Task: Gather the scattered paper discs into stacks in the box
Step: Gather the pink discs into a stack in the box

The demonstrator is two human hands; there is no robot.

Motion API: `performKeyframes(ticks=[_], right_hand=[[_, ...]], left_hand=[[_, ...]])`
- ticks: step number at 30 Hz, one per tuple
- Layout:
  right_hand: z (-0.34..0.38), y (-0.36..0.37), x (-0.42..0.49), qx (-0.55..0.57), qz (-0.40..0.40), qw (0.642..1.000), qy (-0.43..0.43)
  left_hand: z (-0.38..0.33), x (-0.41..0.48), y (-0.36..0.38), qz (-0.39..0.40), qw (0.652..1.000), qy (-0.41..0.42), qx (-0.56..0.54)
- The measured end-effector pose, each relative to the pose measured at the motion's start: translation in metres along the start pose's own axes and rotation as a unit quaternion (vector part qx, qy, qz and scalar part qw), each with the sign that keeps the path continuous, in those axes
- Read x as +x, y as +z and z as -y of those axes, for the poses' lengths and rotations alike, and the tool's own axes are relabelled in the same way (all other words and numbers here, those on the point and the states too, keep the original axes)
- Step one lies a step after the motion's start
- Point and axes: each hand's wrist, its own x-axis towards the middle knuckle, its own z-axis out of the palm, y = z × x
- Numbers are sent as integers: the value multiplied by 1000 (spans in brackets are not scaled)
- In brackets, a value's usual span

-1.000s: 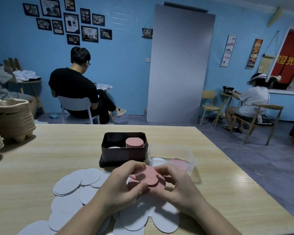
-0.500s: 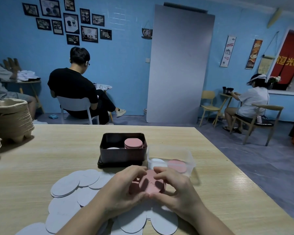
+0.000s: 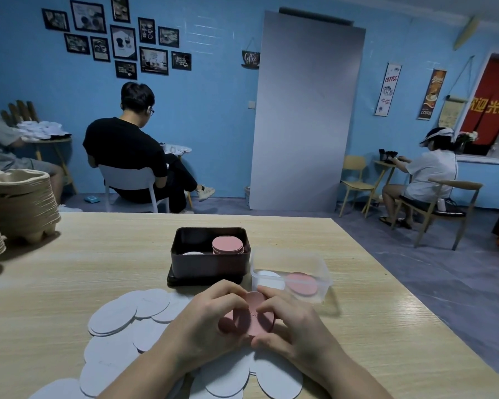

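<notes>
1. Centrally, low in the frame, the left hand (image 3: 211,321) and the right hand (image 3: 294,326) meet over a small bunch of pink round paper discs (image 3: 249,315). The fingers of both hands are curled round its edges and pinch it from either side (how many discs are in the bunch cannot be told).
2. The bunch sits just above the light wooden table (image 3: 98,269), in front of the two containers and apart from both.
3. White round paper discs (image 3: 118,315) lie scattered and overlapping across the lower left and lower middle of the frame, some of them under the forearms.
4. Just beyond the hands stands a dark rectangular box (image 3: 211,263). Inside it, a neat stack of pink discs (image 3: 227,244) sits at the right end, and a white disc top (image 3: 193,252) shows at the left.
5. Right of that box, just beside it, is a clear plastic tub (image 3: 323,272) holding a white disc (image 3: 268,279) on its left side and a pink disc (image 3: 302,283) on its right.
6. At the left edge of the frame stand stacks of beige moulded pulp trays (image 3: 20,203).
7. Further back, a person in a black shirt (image 3: 124,151) sits turned away at upper left of centre. A person in a white top (image 3: 432,171) sits at a small table at the right, and a grey panel (image 3: 303,110) leans on the blue wall.
</notes>
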Motion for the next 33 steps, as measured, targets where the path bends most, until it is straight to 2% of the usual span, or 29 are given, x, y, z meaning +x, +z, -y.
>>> performKeyframes(ticks=[9, 18, 23, 28, 30, 33], right_hand=[[0, -1, -2, -10, 1, 1000, 3], [4, -1, -2, -21, 15, 1000, -17], [8, -5, -3, -33, -14, 999, 23], [4, -6, -4, -58, -3, 995, 80], [2, -5, -4, -68, 2, 993, 93], [0, -4, -4, -74, 6, 992, 103]], left_hand=[[-2, 0, -2, -8, 999, 28, 40], [4, 0, 0, 14, 998, 13, 58], [4, -1, -4, -7, 999, -16, 35], [-9, 0, -11, -54, 983, -6, 174], [-8, 1, -14, -44, 972, -13, 229], [-1, 1, -18, 7, 965, -77, 250]])
